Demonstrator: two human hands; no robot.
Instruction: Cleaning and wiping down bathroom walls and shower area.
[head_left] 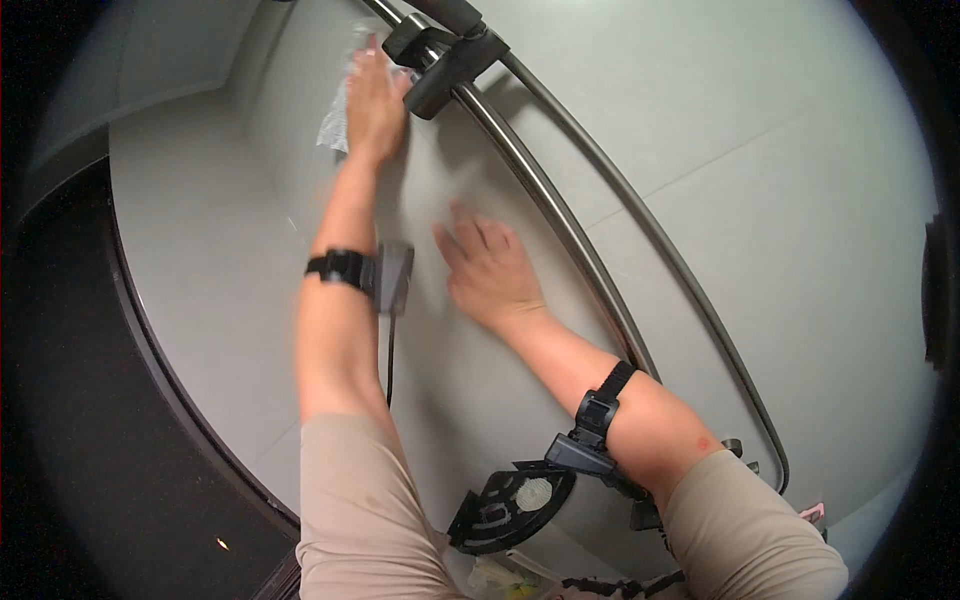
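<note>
My left hand point(376, 115) reaches far up with its fingers stretched out, holding a crumpled piece of clear plastic film point(334, 128) flat against the pale tiled wall point(430, 360). The film shows along the hand's outer side and past the fingertips. Just right of those fingers is a black bracket point(440, 65) on a shiny metal rail point(535, 180). Lower and to the right, my right hand point(490, 270) is open and holds nothing. Its fingers are spread and slightly blurred, close to the wall; whether they touch it I cannot tell.
A thinner dark metal tube point(640, 210) runs alongside the rail on the right. Below, between my forearms, a black corner shelf point(490, 515) carries a round pale object point(534, 494). A dark curved edge point(165, 370) borders the left side.
</note>
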